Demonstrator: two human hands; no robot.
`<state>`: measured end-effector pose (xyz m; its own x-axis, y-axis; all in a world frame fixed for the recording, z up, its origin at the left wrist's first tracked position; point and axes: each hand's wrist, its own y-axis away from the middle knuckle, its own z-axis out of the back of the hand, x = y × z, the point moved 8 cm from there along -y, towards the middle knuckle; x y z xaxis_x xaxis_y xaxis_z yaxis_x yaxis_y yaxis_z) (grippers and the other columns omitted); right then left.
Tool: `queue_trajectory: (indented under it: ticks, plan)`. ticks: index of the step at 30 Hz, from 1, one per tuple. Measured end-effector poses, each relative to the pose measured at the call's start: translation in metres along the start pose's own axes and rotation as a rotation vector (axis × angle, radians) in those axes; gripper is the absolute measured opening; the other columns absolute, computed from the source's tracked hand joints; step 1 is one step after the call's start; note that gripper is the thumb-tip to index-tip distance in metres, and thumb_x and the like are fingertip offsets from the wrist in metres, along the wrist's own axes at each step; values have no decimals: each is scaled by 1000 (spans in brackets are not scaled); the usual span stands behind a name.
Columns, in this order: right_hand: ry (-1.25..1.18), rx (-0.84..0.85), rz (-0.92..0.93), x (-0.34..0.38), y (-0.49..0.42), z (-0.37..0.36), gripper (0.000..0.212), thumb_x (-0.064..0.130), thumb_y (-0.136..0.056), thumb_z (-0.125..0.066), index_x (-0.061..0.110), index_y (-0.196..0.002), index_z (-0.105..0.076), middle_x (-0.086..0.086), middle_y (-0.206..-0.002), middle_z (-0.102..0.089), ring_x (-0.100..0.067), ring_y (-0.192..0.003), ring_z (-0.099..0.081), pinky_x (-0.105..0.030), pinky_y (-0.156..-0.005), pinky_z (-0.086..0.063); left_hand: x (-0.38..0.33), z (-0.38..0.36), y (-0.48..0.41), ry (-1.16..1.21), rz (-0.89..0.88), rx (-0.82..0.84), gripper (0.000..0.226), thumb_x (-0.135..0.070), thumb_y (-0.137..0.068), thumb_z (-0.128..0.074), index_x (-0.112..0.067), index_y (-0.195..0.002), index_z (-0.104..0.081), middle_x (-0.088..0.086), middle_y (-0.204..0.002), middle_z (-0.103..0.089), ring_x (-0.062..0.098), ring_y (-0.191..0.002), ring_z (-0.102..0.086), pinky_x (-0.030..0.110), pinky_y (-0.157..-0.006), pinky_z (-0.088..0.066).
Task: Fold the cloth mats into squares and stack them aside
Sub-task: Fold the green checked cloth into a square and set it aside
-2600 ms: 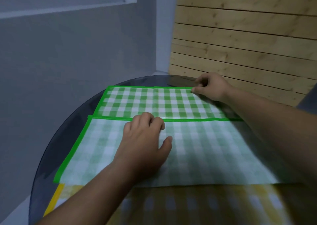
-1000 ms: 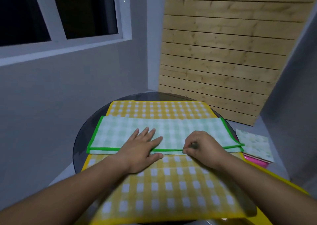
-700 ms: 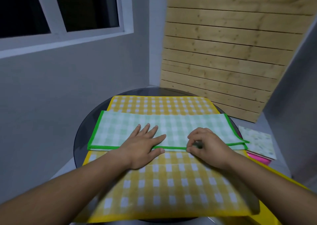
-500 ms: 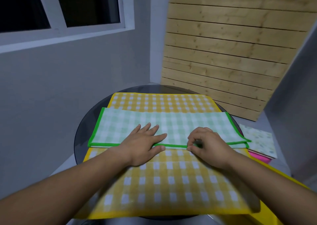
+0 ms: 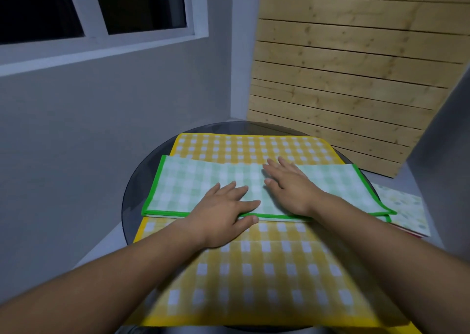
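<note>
No legible text anywhere.

Green mat (image 5: 193, 183): pale green-and-white check with a bright green border, folded in half into a long strip, lying flat across the yellow mat.
Yellow mat (image 5: 267, 277): yellow-and-white check, spread open underneath.
Pale patterned mat (image 5: 404, 211): folded, lying at the right.
</note>
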<state>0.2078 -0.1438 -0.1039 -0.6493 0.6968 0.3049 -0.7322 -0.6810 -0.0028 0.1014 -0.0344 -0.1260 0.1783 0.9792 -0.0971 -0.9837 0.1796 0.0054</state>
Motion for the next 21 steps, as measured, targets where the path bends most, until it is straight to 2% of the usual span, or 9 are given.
queue_trajectory:
  ticks: [4, 6, 8, 11, 13, 14, 16, 18, 21]
  plan:
    - [93, 56, -15, -6, -11, -24, 57, 37, -105, -22, 16, -157, -10, -2, -166, -1, -20, -152, 5, -39, -123, 1, 0, 1, 2, 28, 11, -26, 55, -59, -100, -33, -40, -151, -33, -3, -161, -28, 23, -152, -15, 45, -124, -10]
    - [119, 53, -12, -8, -10, -31, 57, 37, -105, -20, 15, -156, -10, -2, -166, -2, -21, -152, 3, -39, -123, 0, -1, 5, 2, 18, 15, -58, 60, -62, -98, -34, -32, -150, -33, -4, -154, -37, 23, -147, -24, 44, -121, -18]
    - [126, 38, -6, -8, -10, -31, 56, 37, -105, -20, 16, -156, -10, -2, -165, -3, -20, -152, 2, -39, -123, -1, -3, 13, -2, 4, 36, -97, 59, -63, -96, -32, -28, -142, -39, -3, -139, -47, 23, -133, -38, 42, -111, -29]
    - [123, 25, -6, -7, -11, -31, 56, 36, -105, -20, 16, -156, -10, -1, -165, -4, -19, -152, 1, -39, -124, -2, 1, 26, -19, 55, 117, -153, 45, -49, -99, -34, -21, -133, -46, 3, -122, -54, 25, -118, -46, 41, -102, -33]
    - [123, 20, -8, -6, -11, -31, 56, 35, -105, -19, 17, -157, -9, 0, -165, -4, -18, -152, 2, -38, -123, -1, 5, 29, -37, 53, 136, -196, 41, -33, -99, -38, -16, -136, -46, 7, -128, -53, 28, -128, -44, 40, -108, -30]
    - [122, 19, -9, -6, -11, -31, 56, 35, -105, -19, 17, -157, -8, 0, -165, -4, -17, -152, 3, -37, -123, 0, 7, 25, -45, 61, 137, -182, 46, -28, -99, -38, -13, -142, -41, 9, -140, -48, 29, -139, -36, 39, -114, -25]
    - [124, 17, -10, -7, -10, -31, 56, 35, -105, -19, 18, -157, -7, 1, -165, -3, -16, -152, 3, -36, -123, 0, 12, 12, -60, 74, 150, -85, 58, -26, -101, -33, -11, -156, -22, 10, -163, -23, 26, -153, -11, 40, -124, -8]
    - [131, 16, -8, -7, -11, -31, 56, 35, -105, -19, 17, -157, -7, 1, -165, -3, -16, -152, 4, -36, -123, 0, 21, 2, -65, 82, 193, -15, 62, -32, -104, -28, -11, -159, -9, 8, -168, -5, 22, -155, 2, 39, -125, 1]
    - [135, 20, -1, -8, -12, -32, 56, 35, -105, -18, 18, -157, -8, 2, -165, -2, -16, -152, 4, -37, -124, 0, 39, -5, -62, 122, 270, 27, 69, -48, -104, -22, -12, -159, -3, 6, -168, 4, 19, -154, 7, 38, -125, 4]
